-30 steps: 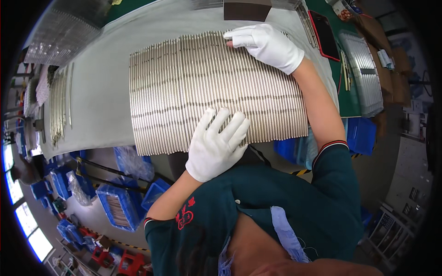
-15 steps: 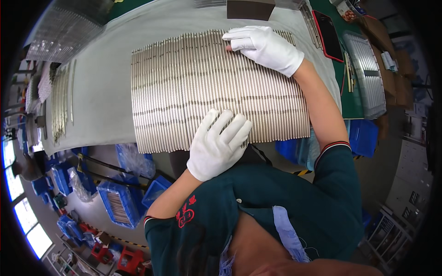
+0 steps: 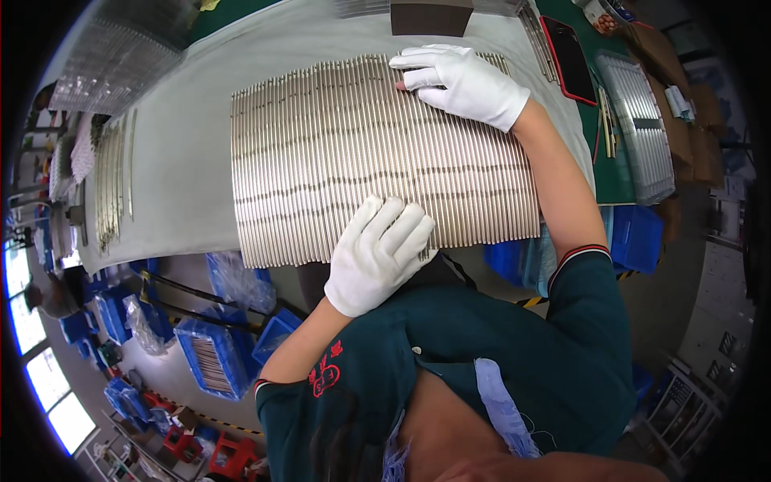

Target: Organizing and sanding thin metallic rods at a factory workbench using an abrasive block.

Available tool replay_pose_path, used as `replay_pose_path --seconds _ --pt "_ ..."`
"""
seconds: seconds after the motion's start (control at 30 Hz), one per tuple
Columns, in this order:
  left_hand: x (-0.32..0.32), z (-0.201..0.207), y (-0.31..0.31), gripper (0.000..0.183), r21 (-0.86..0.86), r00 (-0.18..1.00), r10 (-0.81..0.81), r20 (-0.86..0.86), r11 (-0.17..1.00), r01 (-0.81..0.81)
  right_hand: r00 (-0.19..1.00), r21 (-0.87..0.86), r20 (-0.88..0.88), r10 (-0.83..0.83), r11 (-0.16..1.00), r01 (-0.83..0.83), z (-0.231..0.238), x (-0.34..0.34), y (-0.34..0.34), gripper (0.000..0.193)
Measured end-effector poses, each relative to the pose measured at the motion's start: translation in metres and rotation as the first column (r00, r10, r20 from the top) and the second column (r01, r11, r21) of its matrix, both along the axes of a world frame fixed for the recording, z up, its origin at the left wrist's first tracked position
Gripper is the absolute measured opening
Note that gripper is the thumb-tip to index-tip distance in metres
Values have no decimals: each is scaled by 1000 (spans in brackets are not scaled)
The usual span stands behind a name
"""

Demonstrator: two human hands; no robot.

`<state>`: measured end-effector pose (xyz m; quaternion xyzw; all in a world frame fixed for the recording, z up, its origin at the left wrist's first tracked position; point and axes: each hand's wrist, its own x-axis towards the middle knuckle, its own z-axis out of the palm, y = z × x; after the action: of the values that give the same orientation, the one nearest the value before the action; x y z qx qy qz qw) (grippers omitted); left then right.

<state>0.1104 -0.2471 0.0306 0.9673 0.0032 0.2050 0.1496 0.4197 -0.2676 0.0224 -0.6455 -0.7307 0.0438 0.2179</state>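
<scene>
A wide sheet of thin, shiny metal rods lies side by side on a pale cloth-covered table, with darker bands running across it. My left hand, in a white glove, rests on the rods' near ends, its fingers apart and pointing away from me. Across the far right part of the rods lies my gloved right hand, fingers stretched toward the left; one bare fingertip shows from the glove. Neither hand has anything lifted in it. The undersides of both hands are hidden.
A dark box stands beyond the rods. At right are a red-edged phone and a clear tray of rods. More loose rods lie at left, near stacked clear trays. Blue bins stand below the table.
The view has shifted slightly. My left hand's fingers have drawn a little closer together and back toward the near edge; my right hand stays almost in place.
</scene>
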Motion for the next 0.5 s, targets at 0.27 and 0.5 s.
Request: replay_pose_path --seconds 0.27,0.5 --pt "-6 -7 1 43 -60 998 -35 61 997 39 999 50 -11 -38 998 38 3 -6 2 27" --pt "-14 -3 -1 46 -144 974 -8 227 989 42 809 -408 -461 -366 897 173 31 -23 -3 42"
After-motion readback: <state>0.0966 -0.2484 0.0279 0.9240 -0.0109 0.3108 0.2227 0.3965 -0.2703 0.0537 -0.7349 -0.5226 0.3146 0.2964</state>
